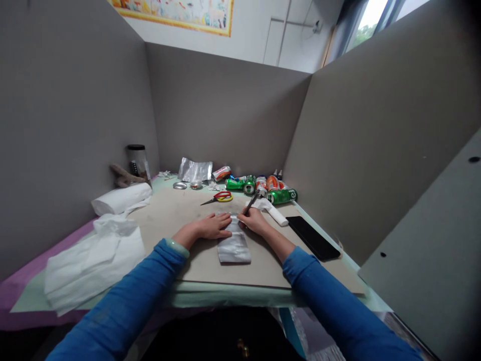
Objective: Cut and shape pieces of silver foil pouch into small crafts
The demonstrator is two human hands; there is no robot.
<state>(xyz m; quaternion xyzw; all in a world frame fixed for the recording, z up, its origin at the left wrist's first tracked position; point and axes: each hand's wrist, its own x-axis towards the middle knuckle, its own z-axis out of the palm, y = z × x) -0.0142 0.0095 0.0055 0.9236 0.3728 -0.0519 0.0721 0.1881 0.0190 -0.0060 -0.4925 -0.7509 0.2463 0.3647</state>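
A strip of silvery sheet (233,246) lies on the beige board (210,268) in front of me. My left hand (215,226) rests flat across its left edge, fingers extended and palm down. In my right hand (254,220) is a dark pen (251,202), gripped near its lower end and slanting up to the right; its tip is over the upper right part of the strip. Beyond my hands, scissors (222,197) with red and yellow handles lie on the board, blades pointing left.
Crushed cans (249,184) and a silver sheet (195,170) line the back. A white roll (278,216) and black phone (312,237) are at right. White cloth (97,255), a large roll (122,199) and a lidded jar (138,159) stand left. Grey panels enclose the table.
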